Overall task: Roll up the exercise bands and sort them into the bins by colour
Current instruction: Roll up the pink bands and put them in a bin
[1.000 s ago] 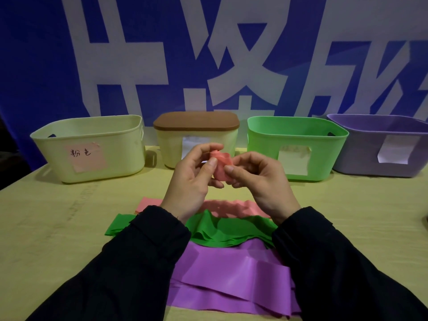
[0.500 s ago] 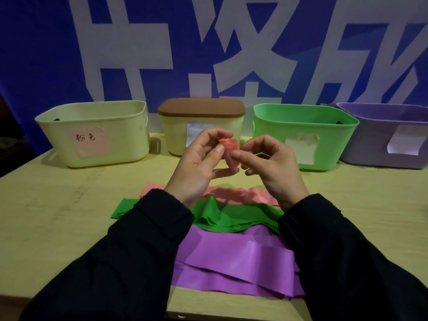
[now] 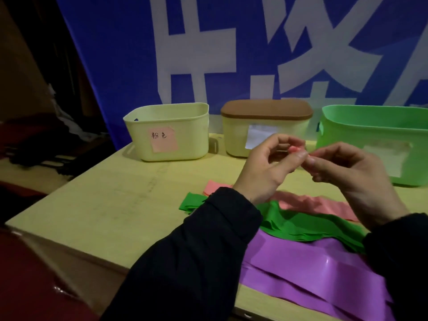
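A small rolled pink band [image 3: 295, 149] is held above the table, mostly hidden by fingers. My left hand [image 3: 266, 167] pinches it between thumb and fingers, and my right hand [image 3: 354, 174] pinches it from the other side. Below lie flat bands: pink [image 3: 312, 203], green [image 3: 308, 224] and purple [image 3: 312, 272]. At the back stand a pale yellow bin [image 3: 166, 130] with a pink label, a cream bin [image 3: 266, 128] with a brown lid, and a green bin [image 3: 375, 137].
A blue banner [image 3: 231, 54] with white characters hangs behind the bins. The wooden table [image 3: 104, 205] ends at the left, with a dark area and dark red floor beyond it.
The view has swung to the left, so the purple bin has left the frame. Both hands still hold the pink roll, now nearer to the pale yellow bin's side.
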Tool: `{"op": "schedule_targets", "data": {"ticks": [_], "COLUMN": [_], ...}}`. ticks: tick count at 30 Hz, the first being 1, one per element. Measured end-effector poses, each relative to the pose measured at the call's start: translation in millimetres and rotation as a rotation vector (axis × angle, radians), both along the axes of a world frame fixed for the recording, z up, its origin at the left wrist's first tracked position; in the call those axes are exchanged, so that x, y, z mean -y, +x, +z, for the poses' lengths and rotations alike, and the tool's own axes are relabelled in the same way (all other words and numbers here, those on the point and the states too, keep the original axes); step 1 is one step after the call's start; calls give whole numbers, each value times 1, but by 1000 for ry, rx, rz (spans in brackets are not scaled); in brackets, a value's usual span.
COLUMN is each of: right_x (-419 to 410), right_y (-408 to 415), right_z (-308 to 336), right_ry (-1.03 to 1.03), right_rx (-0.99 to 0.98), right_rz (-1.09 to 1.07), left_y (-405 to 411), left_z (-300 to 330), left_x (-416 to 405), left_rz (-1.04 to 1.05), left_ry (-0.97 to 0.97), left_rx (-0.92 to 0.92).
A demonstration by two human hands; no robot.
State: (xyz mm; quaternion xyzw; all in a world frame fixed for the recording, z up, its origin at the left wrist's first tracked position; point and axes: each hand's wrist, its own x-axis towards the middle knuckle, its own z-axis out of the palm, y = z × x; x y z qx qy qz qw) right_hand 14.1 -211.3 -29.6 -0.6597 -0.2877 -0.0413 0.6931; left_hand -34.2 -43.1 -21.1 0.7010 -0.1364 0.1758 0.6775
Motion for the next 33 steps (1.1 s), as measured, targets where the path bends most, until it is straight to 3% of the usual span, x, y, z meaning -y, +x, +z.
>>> {"op": "schedule_targets", "data": {"ticks": [12,33], "right_x": [-6,-1], "right_y": [-4,-7], "right_z": [-1,5], "right_ry": [-185,-34], "right_rx": [155,77], "right_rz": [-87,-93], "left_y": [11,3], "left_z": [-7,-2], "left_x": [-1,1], "left_rz": [131,178], "left_ry": [-45,28], "left_rx": [75,64]}}
